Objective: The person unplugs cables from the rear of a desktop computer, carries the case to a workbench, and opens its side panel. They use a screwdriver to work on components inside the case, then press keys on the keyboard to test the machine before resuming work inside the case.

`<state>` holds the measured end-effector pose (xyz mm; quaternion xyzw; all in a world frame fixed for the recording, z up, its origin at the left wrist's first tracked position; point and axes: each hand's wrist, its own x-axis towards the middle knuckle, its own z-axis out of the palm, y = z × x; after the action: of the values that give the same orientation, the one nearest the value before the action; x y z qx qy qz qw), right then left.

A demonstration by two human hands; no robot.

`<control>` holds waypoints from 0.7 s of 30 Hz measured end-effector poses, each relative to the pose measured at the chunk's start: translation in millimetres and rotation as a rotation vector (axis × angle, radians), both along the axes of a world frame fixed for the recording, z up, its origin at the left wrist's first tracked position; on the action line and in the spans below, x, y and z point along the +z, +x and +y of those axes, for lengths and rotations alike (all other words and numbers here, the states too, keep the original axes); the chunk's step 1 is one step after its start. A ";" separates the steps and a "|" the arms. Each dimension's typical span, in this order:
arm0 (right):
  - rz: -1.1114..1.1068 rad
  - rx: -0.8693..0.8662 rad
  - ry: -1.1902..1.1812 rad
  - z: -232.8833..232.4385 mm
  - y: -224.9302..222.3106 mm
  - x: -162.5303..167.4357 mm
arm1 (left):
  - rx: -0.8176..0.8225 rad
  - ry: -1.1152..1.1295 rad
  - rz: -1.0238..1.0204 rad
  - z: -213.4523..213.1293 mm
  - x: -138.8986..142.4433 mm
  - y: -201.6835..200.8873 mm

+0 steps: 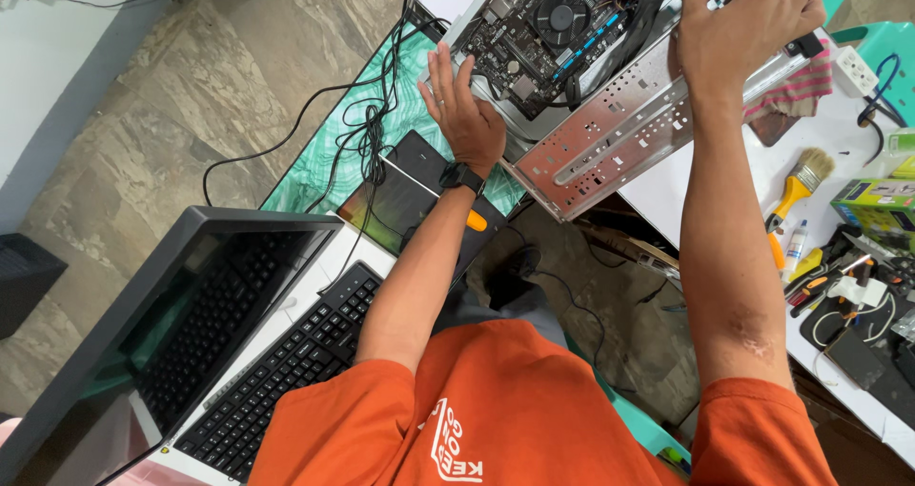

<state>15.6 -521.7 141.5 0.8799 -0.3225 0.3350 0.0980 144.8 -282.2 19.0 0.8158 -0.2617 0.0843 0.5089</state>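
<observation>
Right hand (743, 24) is clamped over the top edge of an open computer case (610, 124), fingers curled around the metal frame, while the left hand (464, 110) lies flat and open against the case's lower side, just steadying it and not gripping anything. The case sits tilted across the gap between a green marble-pattern table (324, 152) and a white bench (667, 191), motherboard (534, 29) and its fan facing up. A black keyboard (286, 372) and dark monitor (143, 324) sit near the left elbow, with cables (367, 114) tangled over the green top. The white bench has a yellow-handled paintbrush (799, 186) and a messy pile of small tools, hard to make out. Stone tile floor underneath. The case's far end is cut off.
</observation>
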 end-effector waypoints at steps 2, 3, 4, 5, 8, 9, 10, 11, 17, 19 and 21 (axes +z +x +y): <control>-0.007 0.015 -0.014 0.7 0.4 0.6 | 0.000 -0.003 -0.002 -0.6 -0.1 0.2; -0.008 0.024 -0.020 0.8 1.7 1.1 | 0.001 -0.003 -0.001 -1.0 0.0 1.0; -0.002 0.009 -0.008 1.4 2.3 1.2 | 0.002 -0.003 -0.002 -1.0 0.2 1.4; 0.004 -0.005 0.002 1.3 3.9 1.7 | 0.001 -0.004 0.000 -1.6 0.3 2.4; 0.006 -0.013 0.016 1.8 6.7 3.2 | -0.003 -0.002 0.003 -1.7 0.9 4.5; 0.004 -0.010 0.018 2.0 6.1 3.5 | -0.004 0.000 0.003 -1.3 0.9 3.9; -0.001 -0.007 0.021 1.8 7.8 4.0 | -0.004 0.001 0.001 -1.6 1.2 5.4; -0.005 -0.006 0.025 2.2 7.6 4.0 | -0.004 -0.002 0.003 -1.5 1.3 5.1; -0.009 0.010 -0.011 1.2 9.2 4.4 | -0.001 -0.007 0.007 -2.6 1.9 6.8; -0.012 0.017 -0.008 1.8 7.6 3.5 | -0.002 -0.004 0.011 -1.8 2.1 5.3; -0.019 0.024 0.007 1.0 9.5 2.6 | 0.000 -0.001 0.009 -2.2 2.6 7.7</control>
<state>25.0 -520.7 144.1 0.8809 -0.3139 0.3434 0.0876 152.5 -284.4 21.6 0.8159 -0.2594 0.0808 0.5104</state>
